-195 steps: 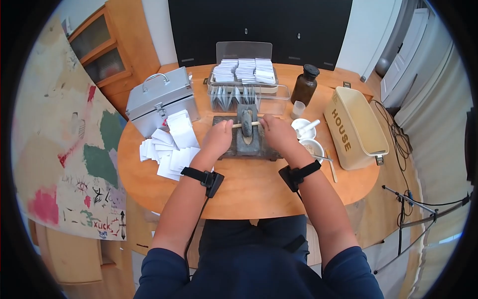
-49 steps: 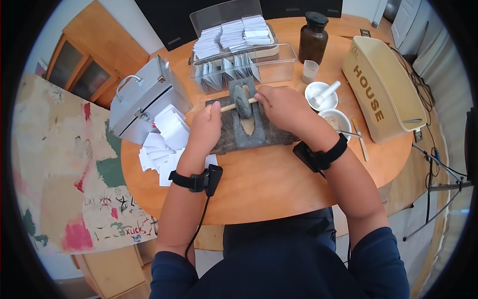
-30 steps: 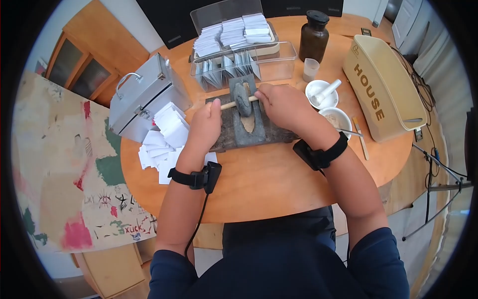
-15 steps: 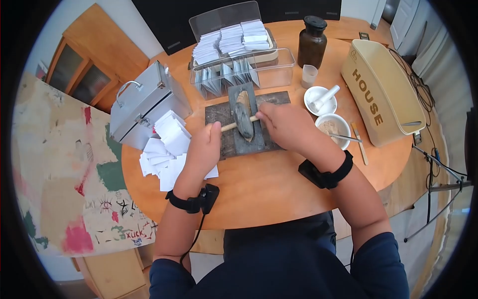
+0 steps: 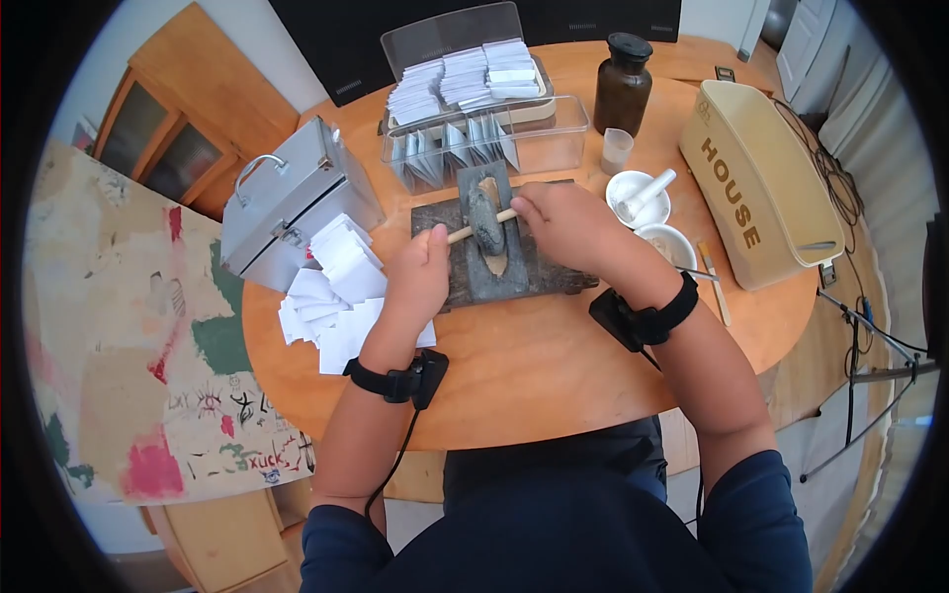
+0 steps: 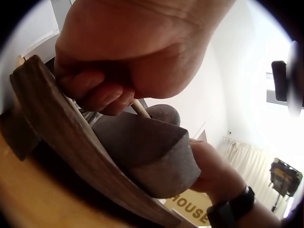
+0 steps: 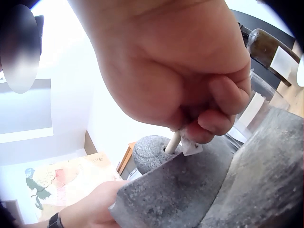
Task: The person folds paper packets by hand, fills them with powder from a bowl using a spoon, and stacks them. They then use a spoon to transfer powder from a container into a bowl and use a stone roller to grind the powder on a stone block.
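A grey stone wheel (image 5: 485,223) stands in a narrow stone trough (image 5: 482,289) on a dark base (image 5: 544,269), with tan material visible in the trough. A pale wooden rod (image 5: 459,236) passes through the wheel. My left hand (image 5: 417,275) grips the rod's left end; my right hand (image 5: 573,227) grips its right end. Curled fingers show in the left wrist view, where the left hand (image 6: 128,52) is above the trough wall (image 6: 147,152). In the right wrist view, a small whitish piece (image 7: 191,147) lies by the right hand's (image 7: 175,71) fingertips, beside the rod.
White papers (image 5: 341,267) lie beside a silver case (image 5: 297,203) on the left. Behind the trough are clear bins (image 5: 554,148) of packets. Rightward stand a brown bottle (image 5: 623,87), small cup (image 5: 616,150), bowl with white pestle (image 5: 647,195), second bowl (image 5: 672,242), and cream HOUSE bin (image 5: 756,188).
Over the last second the wheel came toward my body along the trough, then moved partway back away, both hands travelling with the rod. My grip stays on both rod ends.
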Motion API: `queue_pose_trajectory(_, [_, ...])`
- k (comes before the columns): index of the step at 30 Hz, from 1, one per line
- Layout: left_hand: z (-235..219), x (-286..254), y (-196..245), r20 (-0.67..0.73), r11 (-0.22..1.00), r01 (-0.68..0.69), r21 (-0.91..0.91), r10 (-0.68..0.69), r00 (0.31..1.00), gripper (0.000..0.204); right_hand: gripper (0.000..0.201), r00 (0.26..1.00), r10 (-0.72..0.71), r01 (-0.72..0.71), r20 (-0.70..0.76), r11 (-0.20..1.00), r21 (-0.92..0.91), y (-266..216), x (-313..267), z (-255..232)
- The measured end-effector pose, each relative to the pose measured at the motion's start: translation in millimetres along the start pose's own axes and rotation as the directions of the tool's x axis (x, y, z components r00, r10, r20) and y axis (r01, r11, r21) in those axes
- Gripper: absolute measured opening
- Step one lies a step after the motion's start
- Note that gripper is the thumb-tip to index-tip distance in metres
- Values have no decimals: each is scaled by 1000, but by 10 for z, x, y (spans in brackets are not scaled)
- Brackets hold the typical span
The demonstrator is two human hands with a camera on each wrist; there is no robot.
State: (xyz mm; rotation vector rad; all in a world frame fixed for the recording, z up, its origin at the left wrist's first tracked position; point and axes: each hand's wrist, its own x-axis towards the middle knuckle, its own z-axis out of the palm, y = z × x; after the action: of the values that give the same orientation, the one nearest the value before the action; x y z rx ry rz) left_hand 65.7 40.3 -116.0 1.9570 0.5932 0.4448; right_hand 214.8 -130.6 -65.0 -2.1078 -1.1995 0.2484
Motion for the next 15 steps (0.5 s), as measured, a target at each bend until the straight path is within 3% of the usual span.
queue_pose_trajectory(4, [-14, 17, 155, 20, 988, 72, 133, -75, 997, 47, 31, 1000, -6, 6, -5, 999, 46, 120, 11, 0])
queue_pose_trajectory(9, [2, -28, 191, 35, 968, 5, 250, -14, 999, 46, 31, 1000, 14, -15, 20, 997, 74, 99, -91, -69])
queue_pose_trajectory(13, [7, 35, 100, 41, 977, -3, 213, -6, 999, 47, 31, 1000, -1, 0, 9, 998, 62, 91, -81, -65])
queue_pose_trajectory(15, [-7, 140, 151, 9, 956, -92, 279, 93, 996, 46, 31, 995, 96, -96, 2, 993, -65, 69, -8, -48])
